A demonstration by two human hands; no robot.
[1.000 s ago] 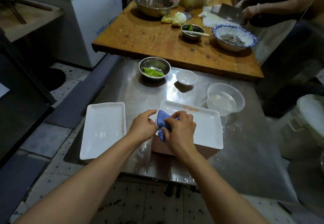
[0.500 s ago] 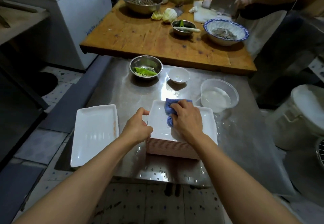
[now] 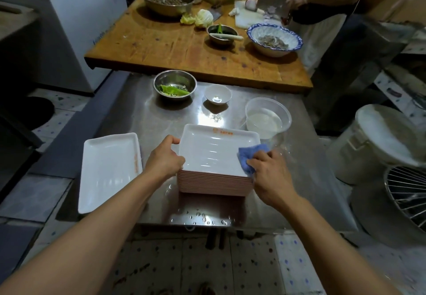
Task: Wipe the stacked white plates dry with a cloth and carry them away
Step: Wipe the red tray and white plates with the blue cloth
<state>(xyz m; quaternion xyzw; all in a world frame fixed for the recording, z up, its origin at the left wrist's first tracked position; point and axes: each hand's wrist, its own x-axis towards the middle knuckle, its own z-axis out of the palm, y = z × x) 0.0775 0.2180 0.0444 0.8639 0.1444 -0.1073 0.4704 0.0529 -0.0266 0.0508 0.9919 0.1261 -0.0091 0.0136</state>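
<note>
Stack of white plates (image 3: 215,180) sits near the front edge of the wet steel table (image 3: 306,168); the top plate (image 3: 214,151) is the one being wiped. Left hand (image 3: 164,159) grips the stack's left rim, fingers curled over the edge, steadying it. Right hand (image 3: 272,174) pinches a bunched blue cloth (image 3: 250,157) and presses it on the top plate's right rim, near corner. One single white plate (image 3: 108,170) lies apart on the left, overhanging the table's left edge.

To do this well, my read: keep the left hand clamped so the stack doesn't skid on the wet steel, run the cloth round the raised rim and into the corners where water pools, then sweep the flat centre. Streaks on the centre look like leftover wet. Press lightly near the edge so the plate doesn't tip. Clear tub of water (image 3: 267,118) sits just behind the stack, so watch the elbow and cloth there.
</note>
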